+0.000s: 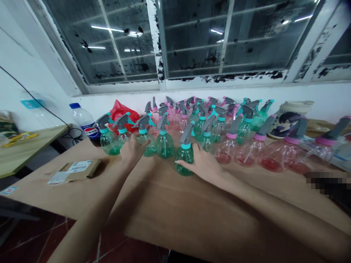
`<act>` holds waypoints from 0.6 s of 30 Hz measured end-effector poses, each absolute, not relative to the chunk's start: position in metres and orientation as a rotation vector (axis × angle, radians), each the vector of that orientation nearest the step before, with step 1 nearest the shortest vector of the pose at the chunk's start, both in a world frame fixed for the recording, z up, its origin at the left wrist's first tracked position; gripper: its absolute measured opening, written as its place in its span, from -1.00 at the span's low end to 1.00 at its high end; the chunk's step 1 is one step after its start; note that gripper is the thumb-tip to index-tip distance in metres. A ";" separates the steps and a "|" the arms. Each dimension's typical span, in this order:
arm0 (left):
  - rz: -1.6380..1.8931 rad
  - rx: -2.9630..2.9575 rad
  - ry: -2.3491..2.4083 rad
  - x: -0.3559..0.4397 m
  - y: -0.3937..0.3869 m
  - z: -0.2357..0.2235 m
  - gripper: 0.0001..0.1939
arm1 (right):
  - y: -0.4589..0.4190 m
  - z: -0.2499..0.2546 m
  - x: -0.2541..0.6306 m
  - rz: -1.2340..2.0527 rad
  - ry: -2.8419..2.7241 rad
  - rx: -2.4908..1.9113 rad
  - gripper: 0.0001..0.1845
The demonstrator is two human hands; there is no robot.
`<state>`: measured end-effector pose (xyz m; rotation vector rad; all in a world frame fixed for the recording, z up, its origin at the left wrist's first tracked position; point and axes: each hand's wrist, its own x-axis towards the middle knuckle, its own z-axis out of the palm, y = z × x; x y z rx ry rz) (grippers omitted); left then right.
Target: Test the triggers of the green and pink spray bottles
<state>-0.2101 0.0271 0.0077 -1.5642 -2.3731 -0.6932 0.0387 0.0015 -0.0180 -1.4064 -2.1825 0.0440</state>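
A green-tinted spray bottle (181,171) with a grey trigger head and turquoise collar stands upright at the front of the group. My right hand (205,164) is closed around its right side, the thumb across the front and the other fingers partly hidden behind. Farther left, my left hand (131,151) is at another green spray bottle (150,149), its thumb lying over the bottle's front and its fingers at the left side, partly out of sight. Between the two hands stands a third green spray bottle (165,146), with neither hand on it.
Many pink spray bottles (248,151) and more green ones stand along the wall below the window. A cola bottle (91,129) and red plastic bag (123,109) are at the back left. A cardboard packet (79,171) lies left; a printed cylinder (287,120) stands right.
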 end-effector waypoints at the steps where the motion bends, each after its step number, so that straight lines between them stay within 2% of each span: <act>1: -0.695 -1.559 -2.368 -0.210 0.028 0.007 -0.33 | 0.001 -0.018 0.038 0.038 -2.181 -1.420 -0.26; 7: -0.710 -1.539 -2.355 -0.208 0.011 0.010 -0.28 | 0.001 -0.021 0.027 -0.063 -2.112 -1.453 -0.17; 11: -0.835 -1.632 -2.243 -0.191 -0.023 0.019 -0.43 | -0.003 -0.022 0.026 -0.084 -2.114 -1.448 -0.13; 14: -1.087 -2.141 -2.115 -0.164 -0.045 0.025 -0.53 | -0.015 -0.020 0.033 -0.111 -2.148 -1.415 -0.15; 18: -1.255 -2.713 -2.012 -0.117 -0.059 0.026 -0.28 | -0.041 -0.019 0.047 -0.146 -2.193 -1.320 -0.22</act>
